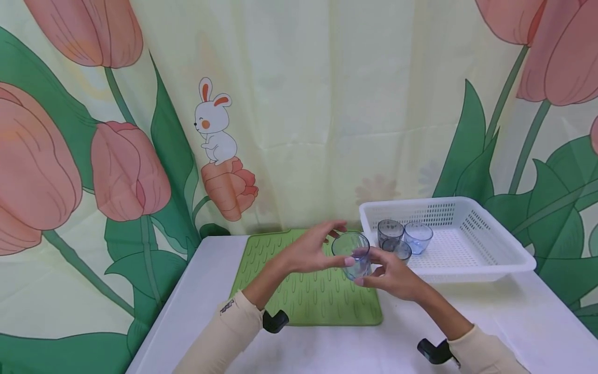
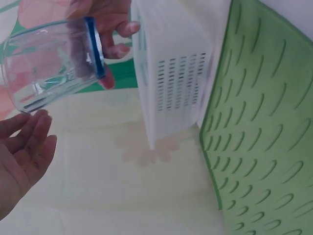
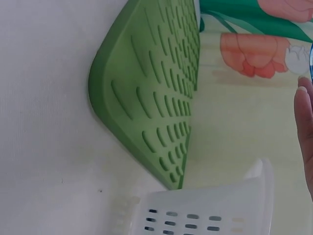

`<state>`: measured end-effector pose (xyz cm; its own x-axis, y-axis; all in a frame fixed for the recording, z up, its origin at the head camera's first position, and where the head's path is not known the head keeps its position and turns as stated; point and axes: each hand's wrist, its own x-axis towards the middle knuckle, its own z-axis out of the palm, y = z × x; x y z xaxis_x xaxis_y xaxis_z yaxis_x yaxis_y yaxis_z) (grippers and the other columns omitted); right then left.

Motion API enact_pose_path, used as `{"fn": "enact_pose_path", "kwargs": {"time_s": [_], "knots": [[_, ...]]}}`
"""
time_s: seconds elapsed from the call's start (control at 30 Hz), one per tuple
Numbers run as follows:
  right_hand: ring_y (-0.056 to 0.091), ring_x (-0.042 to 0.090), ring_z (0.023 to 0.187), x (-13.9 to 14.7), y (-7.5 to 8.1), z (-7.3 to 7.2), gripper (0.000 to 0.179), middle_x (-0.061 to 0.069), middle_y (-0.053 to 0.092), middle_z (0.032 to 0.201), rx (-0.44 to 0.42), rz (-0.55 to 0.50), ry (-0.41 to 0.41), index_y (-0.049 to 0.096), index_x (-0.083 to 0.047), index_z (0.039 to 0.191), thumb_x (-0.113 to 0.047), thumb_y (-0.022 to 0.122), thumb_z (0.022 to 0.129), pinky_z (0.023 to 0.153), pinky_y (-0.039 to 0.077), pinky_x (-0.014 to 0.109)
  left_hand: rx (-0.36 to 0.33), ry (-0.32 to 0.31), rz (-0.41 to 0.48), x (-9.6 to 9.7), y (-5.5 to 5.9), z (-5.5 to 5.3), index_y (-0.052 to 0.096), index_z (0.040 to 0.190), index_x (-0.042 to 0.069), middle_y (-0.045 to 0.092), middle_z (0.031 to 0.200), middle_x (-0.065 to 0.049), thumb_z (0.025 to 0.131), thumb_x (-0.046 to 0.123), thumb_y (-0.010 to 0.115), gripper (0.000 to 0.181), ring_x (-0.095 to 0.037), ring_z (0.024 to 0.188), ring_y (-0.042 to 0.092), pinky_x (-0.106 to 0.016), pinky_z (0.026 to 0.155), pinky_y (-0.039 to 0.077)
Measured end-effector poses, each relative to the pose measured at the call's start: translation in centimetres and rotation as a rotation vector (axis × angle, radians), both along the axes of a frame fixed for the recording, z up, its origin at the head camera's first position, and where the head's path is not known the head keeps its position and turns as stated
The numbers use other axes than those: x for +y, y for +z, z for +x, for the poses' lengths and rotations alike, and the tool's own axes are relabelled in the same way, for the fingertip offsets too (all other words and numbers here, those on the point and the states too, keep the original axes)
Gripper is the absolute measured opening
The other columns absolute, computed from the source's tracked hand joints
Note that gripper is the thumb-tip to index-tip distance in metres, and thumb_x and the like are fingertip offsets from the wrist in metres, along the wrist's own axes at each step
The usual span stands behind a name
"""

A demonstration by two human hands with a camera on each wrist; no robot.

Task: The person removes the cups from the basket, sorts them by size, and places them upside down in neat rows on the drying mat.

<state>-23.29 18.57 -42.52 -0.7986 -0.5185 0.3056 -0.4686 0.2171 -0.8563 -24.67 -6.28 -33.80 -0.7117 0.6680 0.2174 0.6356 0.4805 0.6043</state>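
A clear bluish drinking glass [image 1: 349, 244] is held up between both hands over the right part of a green ridged mat [image 1: 317, 301]. My left hand [image 1: 306, 252] holds it near the rim, thumb on the near side and fingers behind. Lower down, my right hand [image 1: 397, 272] grips the glass from the right. In the left wrist view the glass [image 2: 49, 61] lies sideways across the picture, its thick blue base toward the right hand [image 2: 110, 24]. Left fingertips are right at the opposite edge. Only part of the right hand [image 3: 305, 127] shows in the right wrist view.
A white perforated basket [image 1: 490, 265] stands right of the mat on the white table [image 1: 201, 301]. Inside its left end are two greyish glasses [image 1: 389, 229] and a light blue glass [image 1: 419, 239]. Behind hangs a curtain [image 1: 299, 104] printed with tulips and a rabbit.
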Motion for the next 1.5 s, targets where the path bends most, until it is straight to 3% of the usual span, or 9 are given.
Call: {"fn": "enact_pose_path", "kwargs": {"time_s": [0.17,0.37,0.53,0.7,0.87,1.03,1.3,1.5], "knots": [[0.066,0.013,0.096,-0.3,-0.2,0.0,0.054,0.018,0.063,0.116,0.022,0.013,0.008,0.057,-0.001,0.133,-0.015,0.08,0.086,0.074,0.061,0.033,0.014,-0.046,-0.05,0.0,0.8,0.1,0.04,0.151,0.012,0.052,0.143,-0.007,0.086,0.046,0.076,0.082,-0.022,0.126,0.054,-0.038,0.104,0.049],[0.064,0.01,0.098,-0.6,-0.2,0.1,0.052,0.012,0.065,0.116,0.034,0.035,0.012,0.058,-0.002,0.132,-0.017,0.079,0.087,0.075,0.06,0.032,0.046,-0.086,-0.151,-0.1,1.0,0.1,0.042,0.15,0.011,0.05,0.148,-0.006,0.085,0.047,0.076,0.081,-0.018,0.125,0.055,-0.03,0.104,0.047],[0.062,0.006,0.101,-0.7,-0.3,0.1,0.049,0.013,0.065,0.122,0.044,0.05,0.022,0.06,-0.005,0.13,-0.017,0.079,0.087,0.075,0.059,0.031,0.1,-0.085,-0.245,-0.2,1.1,0.2,0.046,0.148,0.015,0.053,0.142,-0.001,0.085,0.055,0.073,0.079,-0.015,0.124,0.053,-0.031,0.101,0.048],[0.062,0.007,0.102,-0.9,-0.4,0.1,0.048,0.012,0.065,0.121,0.046,0.065,0.035,0.06,-0.007,0.13,-0.018,0.078,0.087,0.075,0.059,0.031,0.102,-0.079,-0.296,-0.4,1.0,0.3,0.048,0.148,0.018,0.055,0.135,0.004,0.084,0.056,0.073,0.078,-0.011,0.12,0.055,-0.029,0.097,0.05],[0.064,0.014,0.106,-1.0,-0.7,0.2,0.049,0.013,0.065,0.124,0.027,0.081,0.03,0.059,-0.008,0.131,-0.021,0.078,0.088,0.075,0.059,0.03,0.083,-0.075,-0.299,-0.7,0.7,0.3,0.048,0.147,0.017,0.055,0.138,0.004,0.084,0.055,0.074,0.078,-0.011,0.12,0.055,-0.029,0.098,0.05],[0.068,0.021,0.103,-1.1,-0.9,0.1,0.053,0.016,0.067,0.117,-0.037,0.06,0.062,0.053,0.001,0.133,-0.018,0.076,0.09,0.076,0.06,0.031,0.058,-0.066,-0.29,-1.0,0.5,0.3,0.047,0.147,0.015,0.055,0.14,0.003,0.085,0.053,0.074,0.078,-0.012,0.121,0.056,-0.029,0.099,0.05],[0.069,0.014,0.091,-1.0,-0.9,0.0,0.052,0.016,0.068,0.106,-0.059,0.044,0.083,0.05,0.003,0.133,-0.015,0.074,0.091,0.072,0.059,0.03,0.023,-0.054,-0.256,-1.6,-0.1,0.2,0.045,0.147,0.014,0.055,0.14,0.001,0.086,0.05,0.074,0.077,-0.013,0.121,0.056,-0.031,0.1,0.05],[0.068,0.012,0.094,-0.8,-0.9,-0.1,0.055,0.015,0.067,0.11,-0.036,0.058,0.059,0.05,0.002,0.137,-0.016,0.073,0.092,0.072,0.059,0.03,0.005,-0.043,-0.233,-2.0,-0.3,0.3,0.045,0.146,0.011,0.056,0.138,-0.001,0.086,0.048,0.074,0.076,-0.015,0.122,0.056,-0.031,0.102,0.049]]}}
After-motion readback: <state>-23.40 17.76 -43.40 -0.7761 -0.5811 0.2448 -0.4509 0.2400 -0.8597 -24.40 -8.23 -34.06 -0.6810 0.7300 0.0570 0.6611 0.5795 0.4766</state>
